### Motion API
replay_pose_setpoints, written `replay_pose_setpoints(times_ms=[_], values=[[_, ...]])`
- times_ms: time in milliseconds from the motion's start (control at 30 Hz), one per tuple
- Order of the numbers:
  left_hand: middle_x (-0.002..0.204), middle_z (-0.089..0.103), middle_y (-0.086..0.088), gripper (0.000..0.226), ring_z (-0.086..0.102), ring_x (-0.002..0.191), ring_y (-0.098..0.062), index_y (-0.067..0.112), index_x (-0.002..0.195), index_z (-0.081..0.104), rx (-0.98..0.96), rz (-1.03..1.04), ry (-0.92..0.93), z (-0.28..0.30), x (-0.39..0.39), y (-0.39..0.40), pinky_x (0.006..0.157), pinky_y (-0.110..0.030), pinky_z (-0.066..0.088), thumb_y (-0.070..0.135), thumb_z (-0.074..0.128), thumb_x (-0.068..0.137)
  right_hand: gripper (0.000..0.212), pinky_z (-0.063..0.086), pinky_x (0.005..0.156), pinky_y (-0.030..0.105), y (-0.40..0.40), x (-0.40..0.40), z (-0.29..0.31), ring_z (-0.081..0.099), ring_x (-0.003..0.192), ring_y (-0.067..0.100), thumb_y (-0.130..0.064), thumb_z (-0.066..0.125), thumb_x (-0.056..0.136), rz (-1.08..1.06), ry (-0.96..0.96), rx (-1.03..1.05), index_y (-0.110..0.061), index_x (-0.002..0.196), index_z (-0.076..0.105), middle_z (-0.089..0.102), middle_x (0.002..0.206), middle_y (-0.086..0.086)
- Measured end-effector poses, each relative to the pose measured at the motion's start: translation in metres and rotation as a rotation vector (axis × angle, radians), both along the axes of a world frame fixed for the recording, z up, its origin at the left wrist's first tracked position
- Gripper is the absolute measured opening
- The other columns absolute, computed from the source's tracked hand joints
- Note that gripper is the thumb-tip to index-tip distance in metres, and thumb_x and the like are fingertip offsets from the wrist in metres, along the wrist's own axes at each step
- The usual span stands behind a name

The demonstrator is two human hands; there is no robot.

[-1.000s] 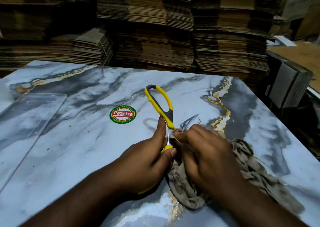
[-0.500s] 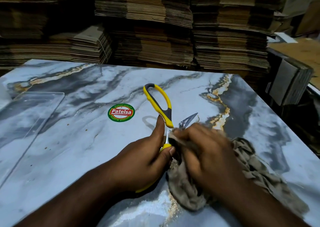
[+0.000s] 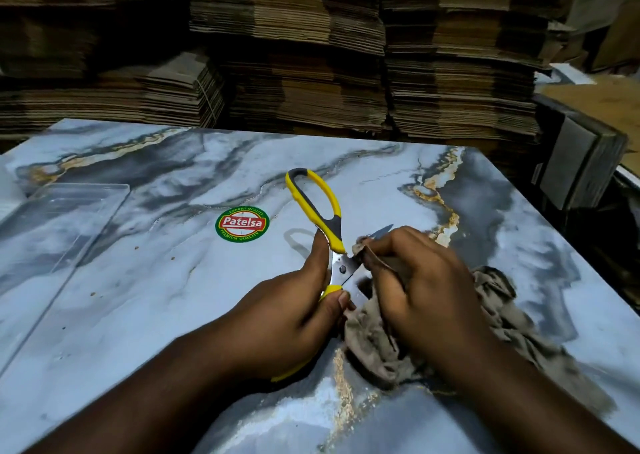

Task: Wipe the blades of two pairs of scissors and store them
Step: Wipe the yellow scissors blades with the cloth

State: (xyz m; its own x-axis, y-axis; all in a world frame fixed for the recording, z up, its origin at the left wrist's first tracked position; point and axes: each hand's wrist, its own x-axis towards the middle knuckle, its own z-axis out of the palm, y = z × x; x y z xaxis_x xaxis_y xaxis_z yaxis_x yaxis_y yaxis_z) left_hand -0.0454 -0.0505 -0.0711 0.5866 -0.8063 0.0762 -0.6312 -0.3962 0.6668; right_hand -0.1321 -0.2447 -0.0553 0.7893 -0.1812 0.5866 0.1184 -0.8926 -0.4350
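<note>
A pair of scissors with yellow and grey handles is spread open above the marble-patterned table. My left hand grips its lower yellow handle near the pivot, and the upper handle loop points away from me. My right hand presses a beige cloth against one steel blade just right of the pivot. The tip of that blade pokes out beyond my right fingers. The rest of the cloth trails on the table under my right wrist. Only one pair of scissors is in view.
A clear plastic tray lies at the table's left edge. A round green and red Patelsa sticker is stuck on the tabletop left of the scissors. Stacks of flattened cardboard rise behind the table, and a dark box stands at the right.
My right hand has slid the cloth back along the blade toward the pivot, then slightly outward, leaving the steel near the pivot bare. My left hand keeps its grip in the same place.
</note>
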Motion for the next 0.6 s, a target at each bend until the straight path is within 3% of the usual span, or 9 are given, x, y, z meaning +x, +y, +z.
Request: replay_pose_setpoints(times_ms=[133,233,400,500,600], values=[[0.123,0.071,0.007,0.080,0.066,0.108,-0.017,0.064,0.144,-0.031,-0.003,-0.025,0.012,0.002,0.000,0.000,0.092,-0.039,0.053,0.076,0.020,0.084,0.013,0.049,0.070,0.043,0.009,-0.003,-0.002,0.066,0.085,0.026,-0.016,0.064,0.085,0.053,0.018,-0.166,-0.024,0.096,0.069,0.067,0.090,-0.006],[0.116,0.072,0.003,0.079,0.067,0.102,-0.021,0.064,0.148,-0.024,-0.025,-0.032,0.015,-0.001,0.001,0.001,0.089,-0.041,0.054,0.074,0.024,0.087,0.008,0.050,0.065,0.042,-0.009,0.000,0.001,0.066,0.079,0.030,-0.019,0.064,0.088,-0.105,-0.034,-0.099,-0.023,0.094,0.066,0.066,0.089,-0.005],[0.117,0.071,0.009,0.081,0.067,0.106,-0.018,0.062,0.151,-0.024,-0.068,-0.032,0.038,-0.004,0.002,0.000,0.092,-0.044,0.054,0.071,0.028,0.090,0.014,0.040,0.064,0.038,0.013,-0.004,-0.004,0.059,0.076,0.024,-0.014,0.068,0.085,0.021,-0.030,-0.180,-0.026,0.091,0.061,0.061,0.084,-0.005],[0.120,0.072,0.002,0.082,0.068,0.106,-0.024,0.060,0.154,-0.022,-0.070,-0.035,0.056,-0.002,0.004,0.000,0.091,-0.047,0.055,0.069,0.030,0.091,0.012,0.051,0.065,0.040,-0.006,0.002,-0.001,0.067,0.081,0.027,-0.018,0.062,0.087,-0.077,-0.036,-0.073,-0.025,0.095,0.068,0.069,0.091,-0.006],[0.121,0.072,0.004,0.086,0.069,0.106,-0.022,0.052,0.158,-0.021,-0.058,-0.045,0.041,-0.002,0.003,0.000,0.091,-0.046,0.056,0.069,0.030,0.092,0.014,0.051,0.070,0.041,0.013,-0.006,-0.003,0.067,0.085,0.023,-0.019,0.059,0.090,0.071,-0.003,-0.067,-0.023,0.098,0.069,0.068,0.093,-0.007]])
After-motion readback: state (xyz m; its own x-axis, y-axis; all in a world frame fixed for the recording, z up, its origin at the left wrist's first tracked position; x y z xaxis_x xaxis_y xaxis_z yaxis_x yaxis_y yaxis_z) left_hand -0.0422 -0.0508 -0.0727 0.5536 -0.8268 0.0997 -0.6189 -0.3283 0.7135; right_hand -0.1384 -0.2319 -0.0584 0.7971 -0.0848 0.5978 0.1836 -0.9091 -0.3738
